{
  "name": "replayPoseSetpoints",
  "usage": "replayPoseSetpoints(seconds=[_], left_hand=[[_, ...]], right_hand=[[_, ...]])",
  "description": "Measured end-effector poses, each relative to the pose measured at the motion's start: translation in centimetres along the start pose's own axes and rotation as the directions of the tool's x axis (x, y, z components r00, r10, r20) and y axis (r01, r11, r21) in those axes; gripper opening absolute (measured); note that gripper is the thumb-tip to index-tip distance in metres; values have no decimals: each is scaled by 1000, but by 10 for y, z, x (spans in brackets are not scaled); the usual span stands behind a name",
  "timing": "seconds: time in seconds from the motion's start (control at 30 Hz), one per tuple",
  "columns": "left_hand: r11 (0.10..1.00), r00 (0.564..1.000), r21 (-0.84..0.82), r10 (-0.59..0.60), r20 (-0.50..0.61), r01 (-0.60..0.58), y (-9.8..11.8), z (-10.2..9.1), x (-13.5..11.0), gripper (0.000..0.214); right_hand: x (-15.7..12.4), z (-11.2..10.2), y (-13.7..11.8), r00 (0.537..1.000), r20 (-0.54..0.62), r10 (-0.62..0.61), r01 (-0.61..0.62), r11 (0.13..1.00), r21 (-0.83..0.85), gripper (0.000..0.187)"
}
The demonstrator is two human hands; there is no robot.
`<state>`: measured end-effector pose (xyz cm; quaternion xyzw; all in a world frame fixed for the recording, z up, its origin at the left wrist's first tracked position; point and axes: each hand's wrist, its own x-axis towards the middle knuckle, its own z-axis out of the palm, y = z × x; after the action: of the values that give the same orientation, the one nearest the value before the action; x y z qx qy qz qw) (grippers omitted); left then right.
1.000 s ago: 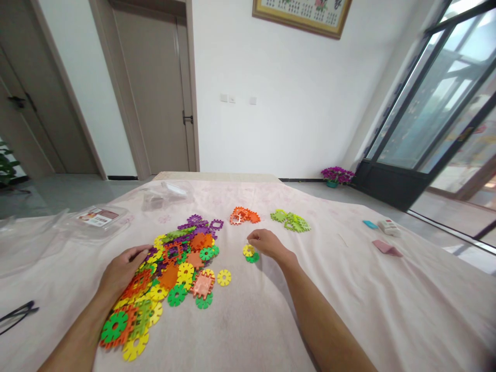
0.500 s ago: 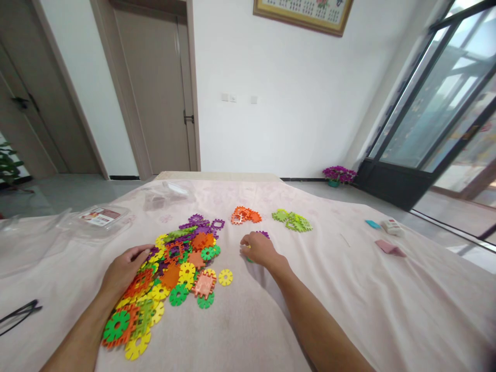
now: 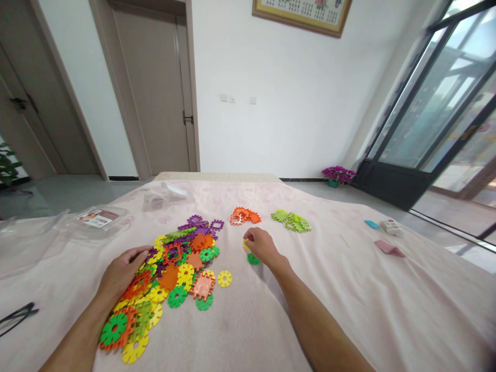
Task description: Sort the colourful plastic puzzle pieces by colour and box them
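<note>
The right hand pinches a yellow disc near a green disc, right of the pile. The left hand touches the pile; its grip I cannot tell. Beyond lie orange pieces, lime pieces and a clear box.

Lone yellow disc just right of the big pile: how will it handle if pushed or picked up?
The yellow disc looks like thin plastic, so probably light and fairly stiff. It lies flat on the cloth, so a push should likely slide rather than roll it. Its notched rim might snag pieces of the pile.
</note>
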<state>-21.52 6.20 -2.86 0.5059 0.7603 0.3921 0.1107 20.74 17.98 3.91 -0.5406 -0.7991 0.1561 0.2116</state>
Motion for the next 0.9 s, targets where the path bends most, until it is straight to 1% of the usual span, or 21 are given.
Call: replayPoseSetpoints(seconds=[0.1, 0.17, 0.23, 0.33, 0.4, 0.47, 0.57, 0.63, 0.73, 0.83, 0.9], left_hand=[[998, 997, -51, -44, 59, 47, 2, -2, 0, 48], [997, 997, -62, -52, 55, 55, 5, -3, -1, 48], [996, 997, -60, -61, 52, 64, 7, -3, -1, 47], [996, 997, -56, -67, 50, 70, 8, -3, -1, 46], [996, 997, -62, -62, 52, 65, 7, -2, -1, 47], [996, 997, -65, -61, 53, 65, 4, -2, -1, 47], [996, 997, -63, -62, 53, 65, 1, -1, 0, 47], [996, 997, -64, -58, 52, 62, 0, -1, 0, 47], [996, 996, -60, -66, 52, 70, 1, 0, 1, 47], [996, 996, -45, -77, 52, 79, 3, -1, 0, 46], [996, 996, -36, -74, 50, 76, 5, -2, 0, 46]], right_hand=[[4, 11, 7, 994, -105, 15, 3, 984, 176, 18], [5, 17, 11, 983, -185, 1, 36, 980, 197, 22], [3, 23, 9, 972, -232, -43, 85, 982, 172, 22], [-6, 30, -5, 965, -199, -169, 200, 968, 150, 17], [-13, 35, -19, 942, -164, -291, 315, 938, 145, 17], [-21, 41, -34, 903, -130, -409, 425, 896, 130, 26], [-29, 50, -52, 847, -80, -525, 530, 846, 60, 45], [-29, 55, -59, 825, -55, -563, 564, 826, 5, 47], [-24, 61, -65, 803, -6, -596, 594, 802, -61, 33], [-19, 66, -64, 797, 14, -604, 602, 793, -95, 23], [-18, 69, -61, 806, -25, -591, 589, 805, -69, 22]])
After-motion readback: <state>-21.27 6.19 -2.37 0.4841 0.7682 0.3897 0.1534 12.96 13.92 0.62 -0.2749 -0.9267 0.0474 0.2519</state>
